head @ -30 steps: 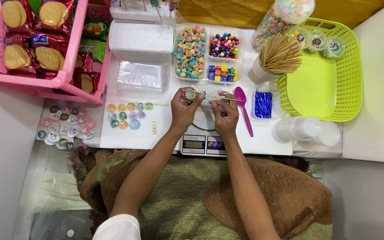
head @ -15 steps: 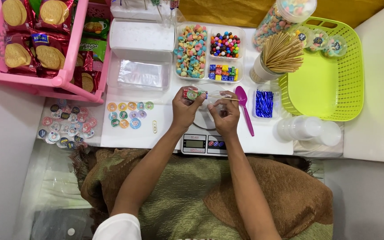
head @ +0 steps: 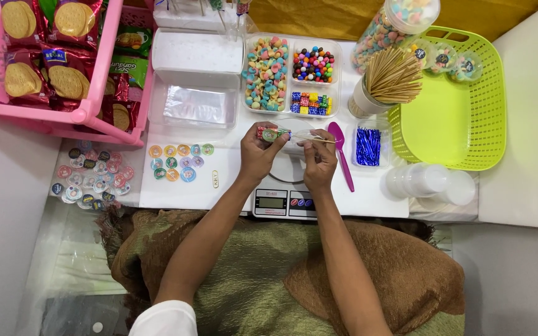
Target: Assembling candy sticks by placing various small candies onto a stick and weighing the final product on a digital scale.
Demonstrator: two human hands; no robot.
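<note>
My left hand (head: 258, 153) grips a small clear packet of coloured candy (head: 271, 134) with a round sticker on it, held just above the white kitchen scale (head: 284, 198). My right hand (head: 320, 159) pinches the other end, where a thin wooden stick (head: 319, 140) and clear wrapping stick out. Both hands are close together over the scale's round platform (head: 286, 169).
A divided tray of coloured candies (head: 294, 76) sits behind the hands, with a cup of wooden sticks (head: 388, 79), a purple spoon (head: 341, 152), blue twist ties (head: 367, 146), a lime basket (head: 456, 112), round stickers (head: 175, 160), clear bags (head: 195, 106) and a pink biscuit basket (head: 63, 118).
The hands stay over the scale; the packet has been turned slightly between the fingers.
</note>
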